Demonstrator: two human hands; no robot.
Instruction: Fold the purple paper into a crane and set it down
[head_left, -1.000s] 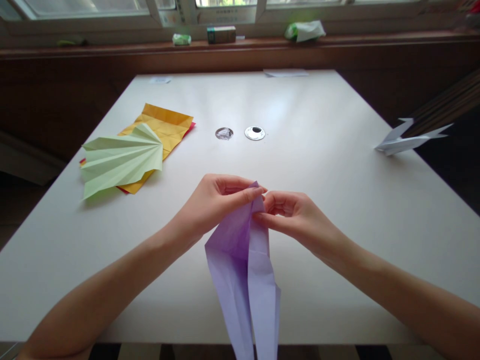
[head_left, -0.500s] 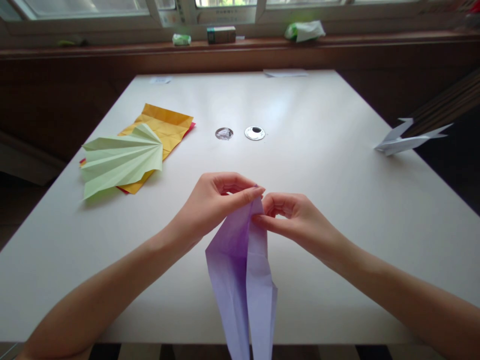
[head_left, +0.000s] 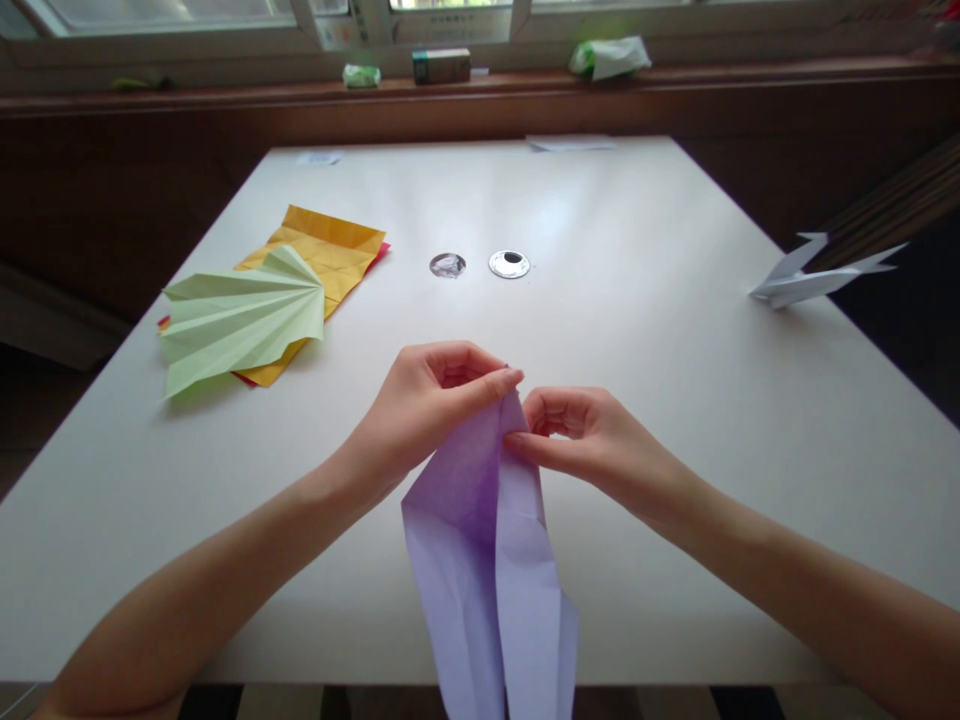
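A folded purple paper point(head_left: 487, 540) hangs over the near edge of the white table point(head_left: 675, 400), its narrow top held up between both hands. My left hand point(head_left: 427, 400) pinches the paper's upper tip from the left with thumb and fingers. My right hand point(head_left: 592, 435) pinches the same tip from the right, fingertips nearly touching the left ones. The paper's two long flaps run down past the bottom of the view.
A pleated light-green paper fan point(head_left: 240, 315) lies on yellow and red sheets point(head_left: 330, 245) at the left. Two round metal-rimmed holes point(head_left: 510, 264) sit mid-table. A white folded paper bird point(head_left: 814, 278) rests at the right edge. A windowsill with small boxes point(head_left: 441, 66) runs behind.
The paper's tip has sunk slightly under my fingers and its lower flaps have spread a little wider. Both hands stay pinched at the same spot.
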